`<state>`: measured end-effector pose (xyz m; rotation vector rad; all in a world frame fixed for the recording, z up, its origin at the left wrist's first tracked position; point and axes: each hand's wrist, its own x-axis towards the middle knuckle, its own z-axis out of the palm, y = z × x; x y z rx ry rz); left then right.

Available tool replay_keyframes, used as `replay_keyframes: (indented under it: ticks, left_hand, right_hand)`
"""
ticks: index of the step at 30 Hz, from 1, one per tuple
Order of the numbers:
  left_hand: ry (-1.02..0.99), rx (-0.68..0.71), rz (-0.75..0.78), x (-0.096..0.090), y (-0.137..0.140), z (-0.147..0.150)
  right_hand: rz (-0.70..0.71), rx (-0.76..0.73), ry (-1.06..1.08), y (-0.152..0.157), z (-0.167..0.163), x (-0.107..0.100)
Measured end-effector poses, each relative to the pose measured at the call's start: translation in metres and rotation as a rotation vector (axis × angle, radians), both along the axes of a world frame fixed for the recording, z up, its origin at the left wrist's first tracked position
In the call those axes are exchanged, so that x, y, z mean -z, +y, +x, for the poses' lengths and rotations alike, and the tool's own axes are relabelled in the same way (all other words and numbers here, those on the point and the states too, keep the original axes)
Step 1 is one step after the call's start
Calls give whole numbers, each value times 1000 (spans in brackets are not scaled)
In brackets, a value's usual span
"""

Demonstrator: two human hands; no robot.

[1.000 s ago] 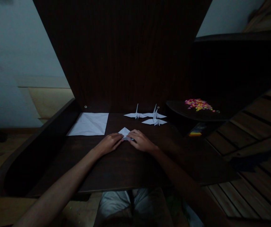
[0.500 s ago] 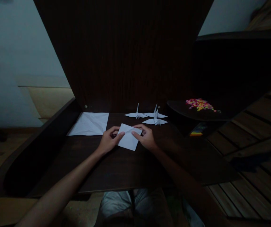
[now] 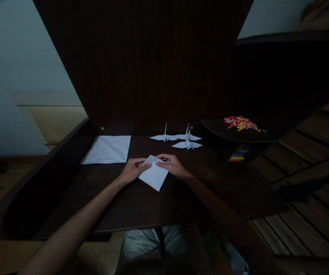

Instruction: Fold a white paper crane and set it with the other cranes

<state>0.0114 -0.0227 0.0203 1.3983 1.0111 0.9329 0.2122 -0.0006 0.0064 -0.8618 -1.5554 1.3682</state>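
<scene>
Left hand: the person's left hand [image 3: 132, 170] grips the left edge of the paper, thumb on its upper face and the other fingers curled behind, partly hidden.
Right hand: the right hand [image 3: 172, 165] pinches the paper from the other side in the same way, its thumb near the left one.
Paper: the white folded square [image 3: 156, 178] is between the two hands, over the middle of the desk [image 3: 124, 214], one corner pointing toward the person; whether it touches the desktop cannot be told.
Sheet: a larger, creased white sheet [image 3: 107, 149] lies flat at the back left of the desk, near the side panel [image 3: 35, 187].
Cranes: three white paper cranes, wings spread, stand beyond the hands near the back panel [image 3: 141, 68]. The left crane [image 3: 165, 138] and the back right crane [image 3: 193, 137] are side by side; the front crane [image 3: 187, 145] partly covers the latter.
Shelf: a rounded shelf [image 3: 214, 128] at the right bears a pile of small pink, red and yellow pieces [image 3: 241, 123].
Below shelf: a dark item with a yellow-orange band [image 3: 237, 159], too dim to identify.
Lap: the person's light trousers [image 3: 141, 242] show under the desk's near edge.
</scene>
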Motion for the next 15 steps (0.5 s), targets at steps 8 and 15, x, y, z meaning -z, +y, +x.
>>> replay_keyframes:
  ticks: [8, 15]
  left_hand:
    - [-132, 37, -94, 7, 8, -5]
    - [-30, 5, -71, 3, 5, -7]
  right_hand:
    - [4, 54, 51, 2, 6, 0]
    - [-57, 28, 105, -2, 4, -6]
